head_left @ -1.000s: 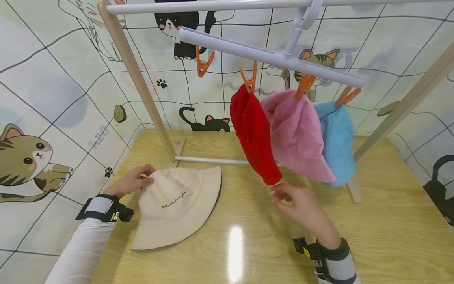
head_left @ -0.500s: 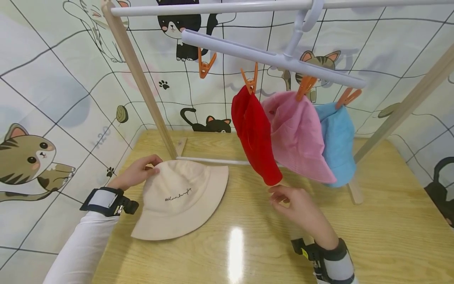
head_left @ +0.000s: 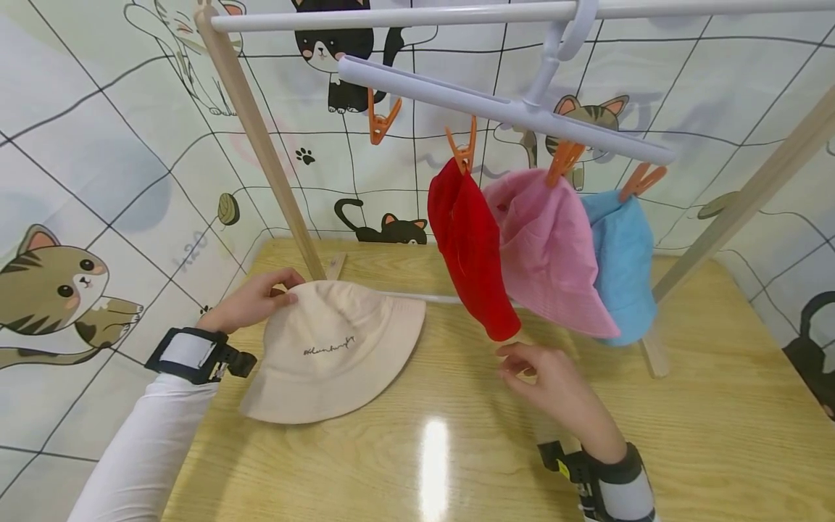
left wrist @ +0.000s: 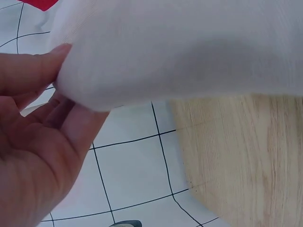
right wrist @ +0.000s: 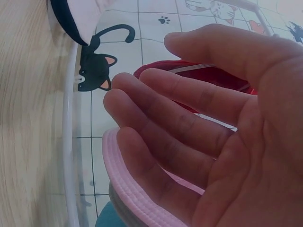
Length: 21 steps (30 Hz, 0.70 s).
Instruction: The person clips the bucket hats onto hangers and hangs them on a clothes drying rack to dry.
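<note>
My left hand [head_left: 257,296] pinches the crown of a cream bucket hat [head_left: 339,377] with dark script on its front. In the left wrist view the thumb and fingers [left wrist: 87,125] grip a corner of the pale cloth [left wrist: 165,56]. The right hand [head_left: 554,380] holds nothing; its fingers bend loosely just below a red bucket hat [head_left: 470,254]. That red hat hangs from an orange clothespin [head_left: 463,152]. Beside it hang a pink bucket hat [head_left: 548,254] and a light blue bucket hat [head_left: 622,268], each from its own clip.
A white hanger [head_left: 496,109] hangs from the rack's top rail [head_left: 404,14]. At its left end an orange clip [head_left: 381,123] holds nothing. Wooden rack posts [head_left: 267,159] and a low white crossbar [head_left: 424,297] stand on the wooden table [head_left: 365,471].
My left hand has raised the cream hat and moved it slightly away and to the right. The right hand has stayed almost still.
</note>
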Available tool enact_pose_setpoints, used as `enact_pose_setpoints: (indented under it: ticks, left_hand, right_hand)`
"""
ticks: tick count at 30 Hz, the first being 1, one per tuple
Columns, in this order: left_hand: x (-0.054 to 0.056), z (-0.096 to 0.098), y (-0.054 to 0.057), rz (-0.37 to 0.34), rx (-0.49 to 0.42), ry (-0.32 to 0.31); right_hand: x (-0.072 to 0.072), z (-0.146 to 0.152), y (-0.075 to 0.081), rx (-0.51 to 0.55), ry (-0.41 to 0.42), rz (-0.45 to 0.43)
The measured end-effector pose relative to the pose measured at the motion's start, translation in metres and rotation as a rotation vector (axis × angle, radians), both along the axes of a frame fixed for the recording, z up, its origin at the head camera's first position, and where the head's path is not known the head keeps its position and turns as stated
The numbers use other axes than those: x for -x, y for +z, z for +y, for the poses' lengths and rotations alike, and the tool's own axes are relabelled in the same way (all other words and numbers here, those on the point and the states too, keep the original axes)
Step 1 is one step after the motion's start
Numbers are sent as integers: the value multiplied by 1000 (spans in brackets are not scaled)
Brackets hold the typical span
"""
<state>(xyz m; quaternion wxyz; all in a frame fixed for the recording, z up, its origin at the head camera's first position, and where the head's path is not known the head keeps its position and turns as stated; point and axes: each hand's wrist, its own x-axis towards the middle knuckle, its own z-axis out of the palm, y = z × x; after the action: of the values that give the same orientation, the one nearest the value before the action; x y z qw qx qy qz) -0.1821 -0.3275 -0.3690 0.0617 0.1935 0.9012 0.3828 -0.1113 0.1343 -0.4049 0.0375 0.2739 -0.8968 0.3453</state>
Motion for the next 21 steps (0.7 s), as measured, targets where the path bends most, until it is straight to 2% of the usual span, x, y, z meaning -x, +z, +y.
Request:
enact_pose_setpoints:
  ticks: [4,9,16,21]
  left_hand:
    - [0,1,4,9,-3,2]
    - [1,4,10,38,-19,-30]
    - [0,8,20,15,-1,-25]
    - [-1,11,25,27,13,-46]
  right_hand:
    - [0,0,-1,-2,2,2]
    - [-1,-1,0,-7,3,-8]
    - [-1,-2,0,-15,0,-39]
    - [-1,-2,0,-13,10,-76]
